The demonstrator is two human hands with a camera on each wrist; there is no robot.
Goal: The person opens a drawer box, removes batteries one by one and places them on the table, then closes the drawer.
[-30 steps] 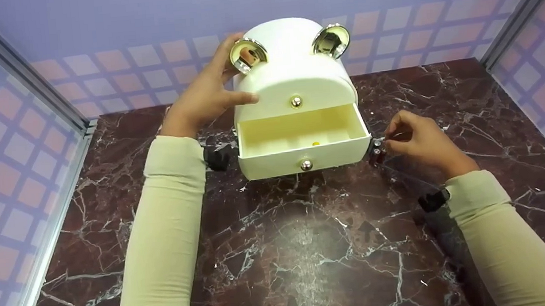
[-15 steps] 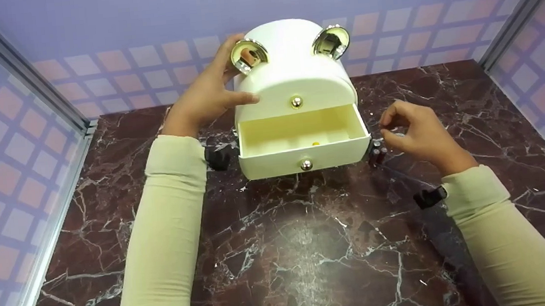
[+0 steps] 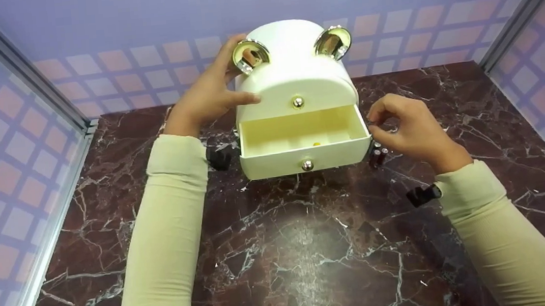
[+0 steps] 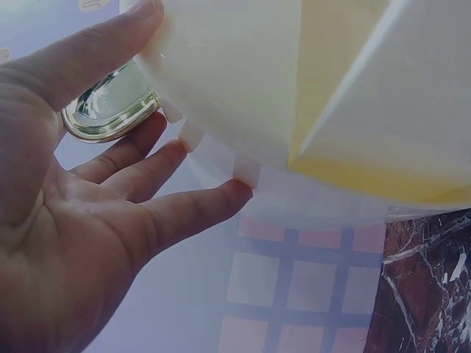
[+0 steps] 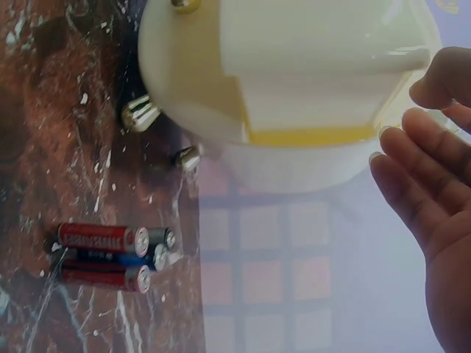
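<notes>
A white cabinet point(image 3: 296, 82) with gold-rimmed ears stands at the back of the table, its lower drawer point(image 3: 273, 165) pulled out. A small yellow bit point(image 3: 316, 144) shows inside. My left hand point(image 3: 208, 97) grips the cabinet's left side, thumb on the front, fingers around behind the ear. Beside the drawer's right edge, my right hand point(image 3: 408, 121) pinches a small dark thing point(image 3: 370, 123) between thumb and index finger; its kind is mostly hidden. Several batteries point(image 5: 103, 237), red, blue and grey, lie on the marble table below that hand.
Dark red marble tabletop point(image 3: 300, 249) stretches in front of the cabinet. A purple back wall point(image 3: 166, 14) with pink and white tiles rises close behind, and metal-framed side panels point(image 3: 33, 70) flank the table.
My right hand has moved up and left from beside the batteries to the drawer's right edge. The left hand keeps its grip and the cabinet is nearly unmoved.
</notes>
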